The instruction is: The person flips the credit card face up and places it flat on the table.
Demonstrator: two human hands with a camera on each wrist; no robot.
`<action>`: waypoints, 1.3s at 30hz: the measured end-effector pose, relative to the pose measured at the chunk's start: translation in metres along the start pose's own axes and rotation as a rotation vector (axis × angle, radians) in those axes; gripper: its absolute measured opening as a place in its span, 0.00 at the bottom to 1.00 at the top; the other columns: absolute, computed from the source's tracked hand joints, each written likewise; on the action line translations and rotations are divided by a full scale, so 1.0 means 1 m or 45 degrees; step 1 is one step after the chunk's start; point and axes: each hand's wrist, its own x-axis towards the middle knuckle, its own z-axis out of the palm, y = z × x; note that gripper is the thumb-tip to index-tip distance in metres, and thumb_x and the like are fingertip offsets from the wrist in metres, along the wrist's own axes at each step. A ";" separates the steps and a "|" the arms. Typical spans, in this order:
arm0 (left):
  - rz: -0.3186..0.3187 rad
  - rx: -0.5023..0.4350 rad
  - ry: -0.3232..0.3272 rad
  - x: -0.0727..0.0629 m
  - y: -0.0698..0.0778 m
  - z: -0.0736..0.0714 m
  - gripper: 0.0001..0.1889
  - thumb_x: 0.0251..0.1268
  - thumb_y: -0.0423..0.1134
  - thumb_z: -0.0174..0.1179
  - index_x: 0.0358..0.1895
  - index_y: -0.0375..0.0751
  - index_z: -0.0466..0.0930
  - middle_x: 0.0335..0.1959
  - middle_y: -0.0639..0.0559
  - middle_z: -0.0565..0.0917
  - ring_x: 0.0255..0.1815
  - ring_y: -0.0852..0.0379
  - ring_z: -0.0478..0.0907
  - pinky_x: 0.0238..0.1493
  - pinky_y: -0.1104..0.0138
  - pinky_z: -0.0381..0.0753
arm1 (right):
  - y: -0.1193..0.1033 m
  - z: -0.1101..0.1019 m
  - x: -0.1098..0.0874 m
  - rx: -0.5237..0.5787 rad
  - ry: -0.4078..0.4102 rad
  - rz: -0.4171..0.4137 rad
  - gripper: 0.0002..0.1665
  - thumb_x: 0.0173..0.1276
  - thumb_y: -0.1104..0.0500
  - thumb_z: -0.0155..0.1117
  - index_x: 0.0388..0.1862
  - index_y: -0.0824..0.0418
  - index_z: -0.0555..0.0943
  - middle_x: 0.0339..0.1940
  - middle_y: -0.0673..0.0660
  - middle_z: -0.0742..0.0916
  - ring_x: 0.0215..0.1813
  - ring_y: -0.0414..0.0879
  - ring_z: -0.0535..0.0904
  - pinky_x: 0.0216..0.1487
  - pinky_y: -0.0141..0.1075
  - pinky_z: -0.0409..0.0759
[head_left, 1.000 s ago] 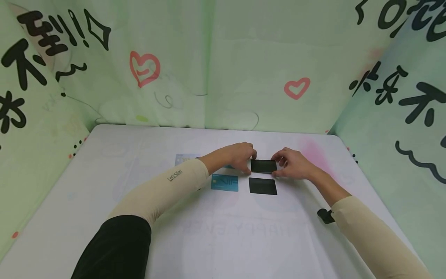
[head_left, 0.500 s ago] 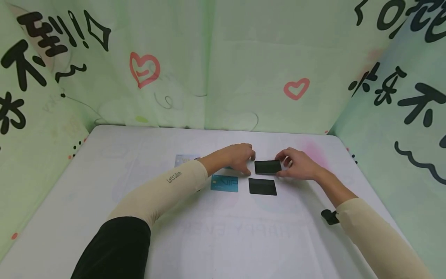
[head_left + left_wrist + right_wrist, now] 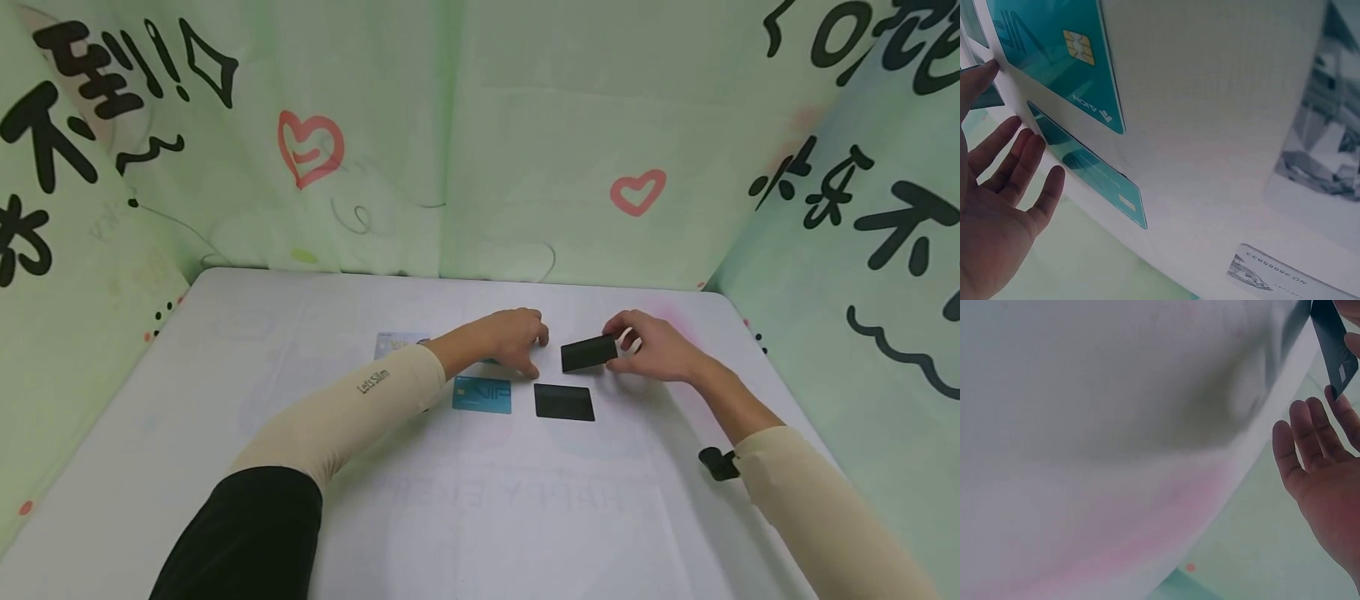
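My right hand [image 3: 654, 346] pinches a black card [image 3: 588, 354] by its right edge between thumb and fingers. The card is tilted and lifted off the table; its dark face also shows at the top right of the right wrist view. Just below it in the head view lies a second black card [image 3: 564, 402]. My left hand [image 3: 516, 342] holds nothing, its fingers loosely bent beside the cards. Under it is a teal card [image 3: 1091, 165], mostly hidden in the head view. Nearer me lies a blue-teal VIP card [image 3: 482, 395] with a chip.
A pale silver card [image 3: 396, 343] lies to the left, partly behind my left forearm. In the left wrist view a larger pale card [image 3: 1325, 125] with a grey picture shows at the right. The white table [image 3: 480, 517] meets green printed curtains [image 3: 480, 167] at the back and sides.
My right hand has drawn the upper black card to the right, away from my left hand, then raised and tilted it. My left hand and the other cards stay in place.
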 end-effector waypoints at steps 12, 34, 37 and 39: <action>-0.005 -0.012 0.001 -0.002 0.000 0.000 0.28 0.66 0.55 0.69 0.66 0.47 0.81 0.57 0.48 0.79 0.54 0.55 0.76 0.60 0.62 0.78 | -0.003 -0.018 0.002 -0.042 -0.011 0.018 0.30 0.62 0.58 0.76 0.60 0.64 0.77 0.55 0.61 0.83 0.54 0.55 0.79 0.50 0.45 0.79; 0.010 -0.003 0.003 -0.003 0.000 0.001 0.27 0.68 0.54 0.68 0.66 0.48 0.81 0.58 0.49 0.79 0.54 0.56 0.77 0.60 0.62 0.79 | -0.014 -0.030 0.010 -0.151 -0.061 -0.039 0.32 0.59 0.58 0.79 0.60 0.65 0.79 0.55 0.62 0.83 0.54 0.57 0.80 0.53 0.48 0.78; 0.006 -0.012 0.005 -0.004 0.000 0.000 0.27 0.67 0.54 0.68 0.66 0.47 0.81 0.57 0.49 0.79 0.53 0.55 0.77 0.58 0.63 0.79 | -0.014 -0.030 0.011 -0.139 -0.063 -0.040 0.32 0.59 0.58 0.79 0.60 0.65 0.79 0.55 0.61 0.83 0.54 0.56 0.80 0.53 0.48 0.78; 0.002 -0.013 0.007 -0.005 0.000 0.000 0.28 0.67 0.54 0.68 0.67 0.47 0.80 0.56 0.49 0.79 0.52 0.55 0.76 0.57 0.63 0.79 | -0.014 -0.029 0.011 -0.128 -0.064 -0.038 0.32 0.59 0.58 0.79 0.61 0.65 0.79 0.54 0.61 0.83 0.54 0.55 0.80 0.53 0.48 0.78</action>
